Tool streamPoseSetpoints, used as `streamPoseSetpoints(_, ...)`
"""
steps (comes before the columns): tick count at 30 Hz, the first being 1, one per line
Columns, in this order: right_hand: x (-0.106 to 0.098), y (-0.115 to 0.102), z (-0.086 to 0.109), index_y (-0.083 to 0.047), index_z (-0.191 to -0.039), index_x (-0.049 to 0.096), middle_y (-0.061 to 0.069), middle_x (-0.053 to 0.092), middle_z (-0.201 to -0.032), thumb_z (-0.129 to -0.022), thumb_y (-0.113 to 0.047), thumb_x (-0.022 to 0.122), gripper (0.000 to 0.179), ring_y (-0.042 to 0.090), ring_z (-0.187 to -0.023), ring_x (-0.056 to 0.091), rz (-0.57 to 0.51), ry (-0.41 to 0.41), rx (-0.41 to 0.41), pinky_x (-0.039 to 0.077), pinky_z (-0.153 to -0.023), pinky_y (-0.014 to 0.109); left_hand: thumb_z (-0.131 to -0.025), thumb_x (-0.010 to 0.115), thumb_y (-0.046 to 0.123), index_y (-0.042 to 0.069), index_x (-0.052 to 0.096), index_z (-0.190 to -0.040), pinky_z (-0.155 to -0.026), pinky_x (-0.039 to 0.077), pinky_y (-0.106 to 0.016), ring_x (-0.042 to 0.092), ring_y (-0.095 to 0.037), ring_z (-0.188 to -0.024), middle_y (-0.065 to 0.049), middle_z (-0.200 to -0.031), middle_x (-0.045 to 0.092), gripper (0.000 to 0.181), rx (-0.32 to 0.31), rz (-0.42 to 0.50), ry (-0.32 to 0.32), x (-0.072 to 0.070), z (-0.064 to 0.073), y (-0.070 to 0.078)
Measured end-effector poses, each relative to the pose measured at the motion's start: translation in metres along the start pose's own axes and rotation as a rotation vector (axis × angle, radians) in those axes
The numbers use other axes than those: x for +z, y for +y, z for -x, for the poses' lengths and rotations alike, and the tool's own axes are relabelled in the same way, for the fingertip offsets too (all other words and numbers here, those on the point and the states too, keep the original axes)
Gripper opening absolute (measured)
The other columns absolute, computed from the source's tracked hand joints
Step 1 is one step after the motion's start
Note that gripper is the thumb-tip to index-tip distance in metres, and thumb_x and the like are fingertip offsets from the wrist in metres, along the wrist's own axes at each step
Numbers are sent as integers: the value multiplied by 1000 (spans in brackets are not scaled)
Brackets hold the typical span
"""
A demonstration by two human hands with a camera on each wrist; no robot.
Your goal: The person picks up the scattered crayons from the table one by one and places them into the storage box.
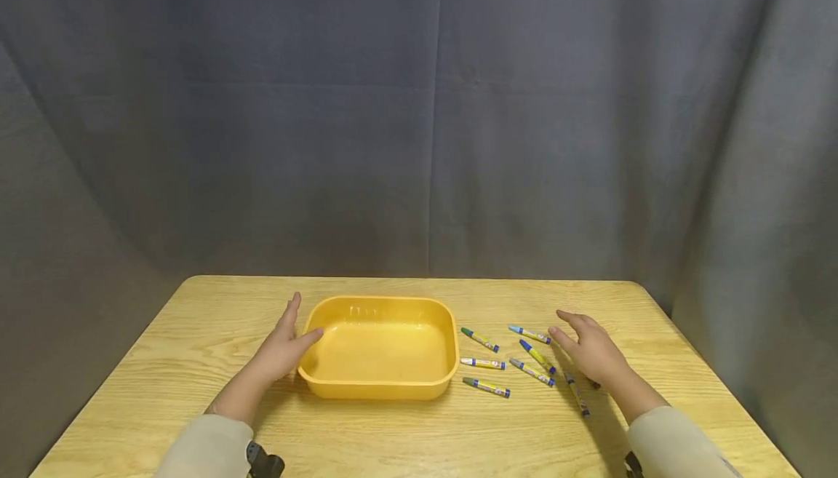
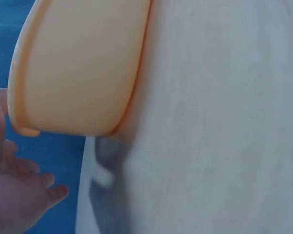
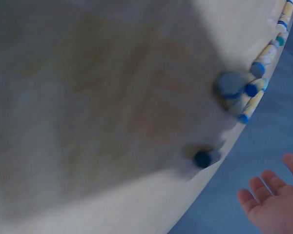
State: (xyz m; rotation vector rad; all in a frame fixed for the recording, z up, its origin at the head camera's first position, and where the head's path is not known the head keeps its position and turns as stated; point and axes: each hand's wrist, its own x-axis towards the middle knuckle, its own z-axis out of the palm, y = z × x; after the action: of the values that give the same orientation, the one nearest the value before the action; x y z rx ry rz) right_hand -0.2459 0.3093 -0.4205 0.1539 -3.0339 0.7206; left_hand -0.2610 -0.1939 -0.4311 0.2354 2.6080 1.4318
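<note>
A yellow rectangular tray (image 1: 380, 391) stands on the table. At its left end is my left hand (image 1: 281, 351), fingers extended, thumb over the rim; whether it touches cannot be told. In the left wrist view the hand (image 2: 19, 190) is beside the tray's wall (image 2: 83, 68), fingers spread. My right hand (image 1: 592, 351) hovers over the right side of the table, fingers loosely extended and holding nothing. Crayons lie near it: a light blue one (image 1: 530, 335), a blue one (image 1: 538, 356), a grey one (image 1: 532, 372) and a dark one (image 1: 576, 394). Another crayon is partly hidden beneath the hand.
Between the tray and the right hand lie a green crayon (image 1: 480, 340), a white crayon (image 1: 483, 364) and an olive crayon (image 1: 487, 388). The wooden table (image 1: 366, 441) ends at a grey curtain (image 1: 314, 136) behind.
</note>
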Motion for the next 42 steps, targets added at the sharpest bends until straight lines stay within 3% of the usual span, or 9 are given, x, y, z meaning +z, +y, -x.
streamPoseSetpoints(2,-1,7,6,1,-149,34,36,33,-149,-103,-49,39,69,61,-133,30,-6,-6,10,33,-99,77,-103,47,30,14,-21,-155,-114,23,-67,4,-56,-145,-23,-161,-18,87,-20,46,-2,1,6,-3)
streamPoseSetpoints(3,-1,10,8,2,-149,34,36,32,-148,-103,-50,39,69,61,-132,30,-10,-6,16,33,-99,77,-103,47,29,15,-22,-154,-115,13,-68,-2,-56,-145,-23,-162,-18,87,-28,75,-6,2,9,-4)
streamPoseSetpoints(7,-3,22,15,4,-148,35,39,34,-145,-103,-49,41,69,63,-130,32,1,-10,20,35,-96,77,-103,47,30,18,-22,-155,-116,14,-66,-6,-52,-147,-22,-162,-18,87,-57,160,-16,5,17,-8)
streamPoseSetpoints(12,-3,32,22,8,-145,37,43,39,-137,-102,-42,47,67,60,-119,47,26,-38,20,46,-90,70,-103,47,27,17,-21,-155,-117,8,-66,-11,-46,-149,-19,-162,-19,86,-53,255,-35,13,25,-13)
streamPoseSetpoints(18,-2,38,24,11,-145,35,41,46,-127,-101,-41,51,70,54,-110,55,22,-98,43,51,-86,64,-104,43,24,19,-20,-155,-118,-2,-67,-20,-41,-149,-11,-163,-22,81,-59,380,-4,24,31,-18)
streamPoseSetpoints(24,-1,40,25,11,-144,37,33,53,-117,-98,-40,56,71,45,-104,59,44,-119,61,52,-85,59,-106,37,22,25,-18,-156,-121,4,-60,-14,-42,-150,-9,-163,-24,74,-55,526,24,37,30,-18)
streamPoseSetpoints(29,2,43,25,10,-140,43,27,56,-111,-96,-35,60,66,36,-96,60,58,-110,75,53,-82,54,-106,36,20,26,-17,-156,-123,9,-56,-10,-39,-152,-7,-163,-22,73,-56,561,47,41,31,-16)
streamPoseSetpoints(35,4,41,23,12,-134,49,18,59,-101,-96,-22,60,53,21,-84,54,38,-101,67,51,-71,39,-106,34,19,26,-15,-157,-123,14,-50,-5,-37,-153,-8,-165,-17,71,-67,573,66,41,32,-15)
streamPoseSetpoints(42,0,41,21,11,-134,50,30,62,-113,-98,-19,57,48,36,-97,62,-14,-123,81,54,-81,50,-106,34,23,29,-16,-156,-123,10,-54,-7,-37,-153,-7,-164,-19,71,-57,569,58,43,33,-17)
